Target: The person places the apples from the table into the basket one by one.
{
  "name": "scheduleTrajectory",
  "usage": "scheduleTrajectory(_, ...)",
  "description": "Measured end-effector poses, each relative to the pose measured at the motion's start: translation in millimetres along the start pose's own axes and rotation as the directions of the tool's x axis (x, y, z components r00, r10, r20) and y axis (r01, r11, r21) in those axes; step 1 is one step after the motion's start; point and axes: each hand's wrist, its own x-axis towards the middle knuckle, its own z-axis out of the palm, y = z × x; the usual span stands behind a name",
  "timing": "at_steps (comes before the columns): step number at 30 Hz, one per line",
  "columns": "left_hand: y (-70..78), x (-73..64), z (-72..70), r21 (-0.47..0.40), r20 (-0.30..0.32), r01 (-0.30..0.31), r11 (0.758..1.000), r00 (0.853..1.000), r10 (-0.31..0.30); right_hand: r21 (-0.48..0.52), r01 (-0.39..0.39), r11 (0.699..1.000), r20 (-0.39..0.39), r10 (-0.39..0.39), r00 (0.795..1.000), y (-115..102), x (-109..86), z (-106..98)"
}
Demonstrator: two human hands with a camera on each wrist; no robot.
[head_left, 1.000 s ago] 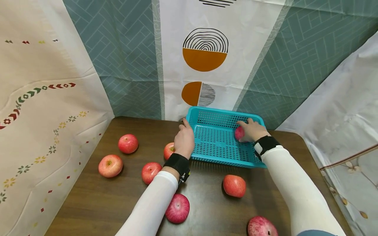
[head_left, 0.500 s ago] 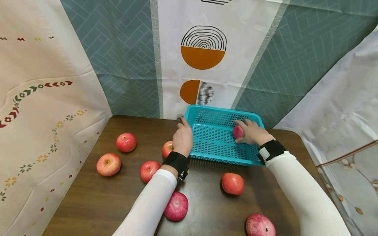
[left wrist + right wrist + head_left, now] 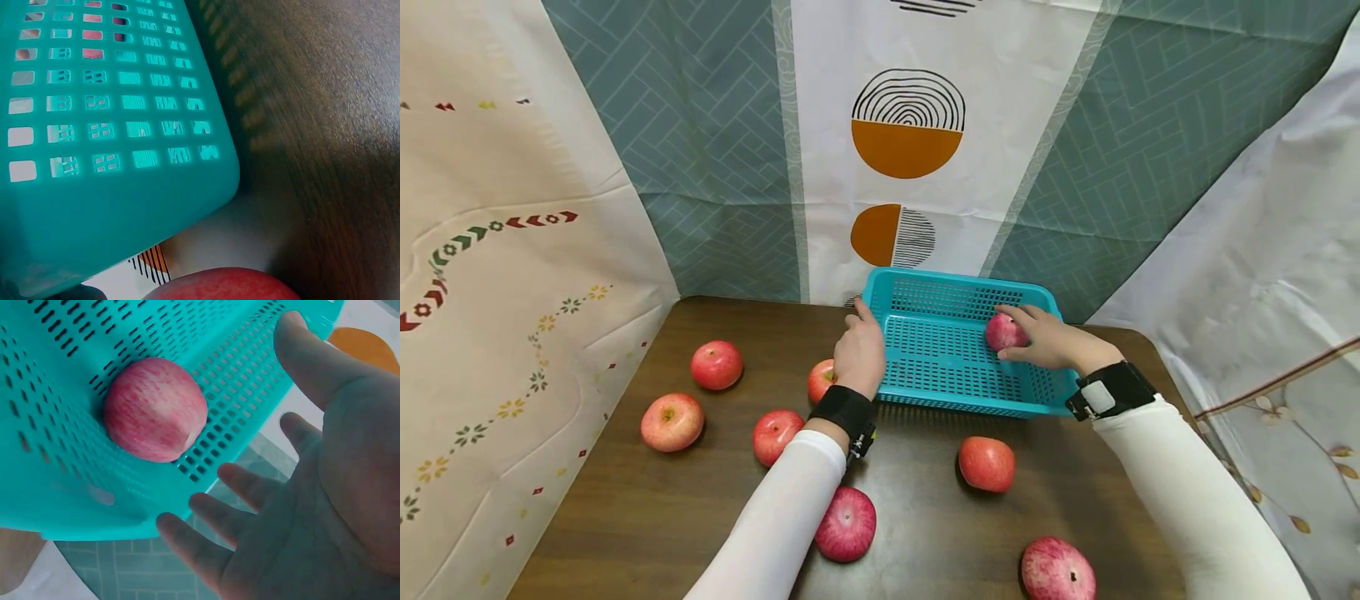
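The left hand (image 3: 860,354) holds the left end of the teal plastic basket (image 3: 955,406); most of its fingers are hidden from the head camera. Over the basket's right side hovers the right hand (image 3: 1051,337), thumb and fingers spread apart. Inside the basket, near its far right corner, rests a pinkish-red apple (image 3: 1004,332). In the right wrist view a gap separates that apple (image 3: 156,409) from the spread fingers (image 3: 219,515). Beside the left hand, a red apple (image 3: 822,379) is partly covered by it. The left wrist view shows the slotted basket wall (image 3: 112,206) up close.
Several more apples lie on the dark wooden table (image 3: 625,517): a red one (image 3: 717,365) and a paler one (image 3: 672,422) at left, others near the left forearm (image 3: 775,525), and one apple (image 3: 987,464) before the basket. A patterned curtain (image 3: 722,167) hangs behind.
The right hand has let go of the apple in the basket, its fingers spreading and drawing back to the right. The left hand stays at the basket's left end; the view shifts slightly.
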Motion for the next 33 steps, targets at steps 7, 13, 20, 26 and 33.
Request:
scheduleTrajectory(7,-0.5,0.0,3.5,0.020,-0.020,0.004,1.000,1.000,-0.004,0.023,-0.022,0.999,0.003,0.022,1.000,3,-21.3,2)
scheduleTrajectory(13,0.2,0.1,5.4,0.003,-0.022,0.007,1.000,1.000,-0.007,0.023,0.008,1.000,-0.021,-0.007,1.000,7,-39.1,5)
scheduleTrajectory(20,0.1,1.9,3.8,0.022,-0.035,-0.003,1.000,0.999,0.004,0.030,0.013,0.999,-0.081,-0.011,0.997,13,-58.3,13)
scheduleTrajectory(26,0.9,3.1,2.7,0.009,-0.011,-0.002,1.000,1.000,0.003,0.040,0.021,0.999,-0.141,-0.015,0.990,18,-76.2,23)
scheduleTrajectory(33,1.8,4.2,4.8,-0.004,-0.024,0.004,1.000,1.000,-0.004,0.054,0.072,0.996,-0.225,-0.058,0.973,19,-95.8,33)
